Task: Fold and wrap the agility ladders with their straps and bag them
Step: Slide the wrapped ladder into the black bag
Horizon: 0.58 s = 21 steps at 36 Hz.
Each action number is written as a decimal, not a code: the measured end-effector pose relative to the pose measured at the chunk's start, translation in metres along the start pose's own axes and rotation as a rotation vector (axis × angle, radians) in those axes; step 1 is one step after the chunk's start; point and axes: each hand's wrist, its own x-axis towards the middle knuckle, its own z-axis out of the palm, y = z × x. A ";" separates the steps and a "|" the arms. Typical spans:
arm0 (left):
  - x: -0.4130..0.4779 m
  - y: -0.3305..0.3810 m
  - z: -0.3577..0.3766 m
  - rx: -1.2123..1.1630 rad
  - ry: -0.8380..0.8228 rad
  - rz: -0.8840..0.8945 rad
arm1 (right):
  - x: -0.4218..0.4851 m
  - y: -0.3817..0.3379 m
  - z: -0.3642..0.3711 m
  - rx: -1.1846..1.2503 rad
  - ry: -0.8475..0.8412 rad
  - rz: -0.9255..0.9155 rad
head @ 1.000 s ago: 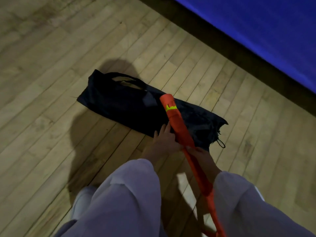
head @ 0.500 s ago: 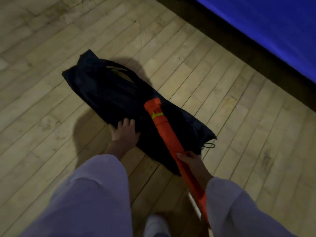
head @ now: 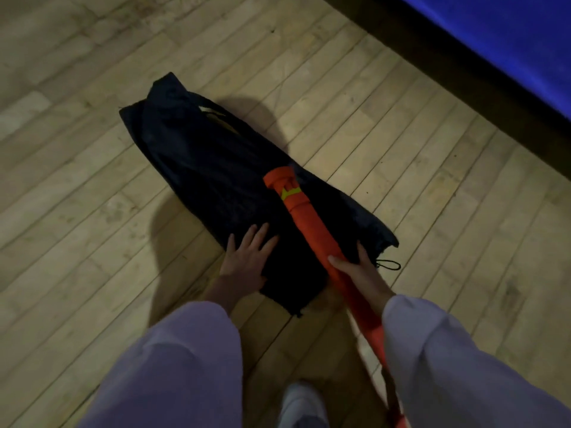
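Overall, a wooden floor [head: 92, 211] fills the view, with a blue mat [head: 509, 41] in the corner at 1 o'clock. A black bag [head: 210, 168] lies at the centre, slanting from 10 o'clock to 4 o'clock. An orange folded agility ladder [head: 312, 230], banded near its far end by a yellow-marked strap [head: 290, 193], rests across the bag's 4 o'clock end. The left hand [head: 247, 264] presses flat on the bag, fingers spread. The right hand [head: 358, 273] grips the ladder, fingers curled round it. A drawstring loop [head: 387, 265] lies beside the bag's 4 o'clock end.
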 end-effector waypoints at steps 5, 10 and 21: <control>-0.011 -0.018 -0.010 0.000 -0.006 -0.134 | -0.006 -0.033 -0.012 0.010 0.010 0.024; -0.036 0.006 0.003 -0.052 0.155 0.116 | -0.002 -0.014 -0.002 -0.126 0.012 0.046; -0.022 0.018 -0.005 -0.209 0.097 0.017 | -0.015 -0.001 0.032 -0.088 -0.102 0.075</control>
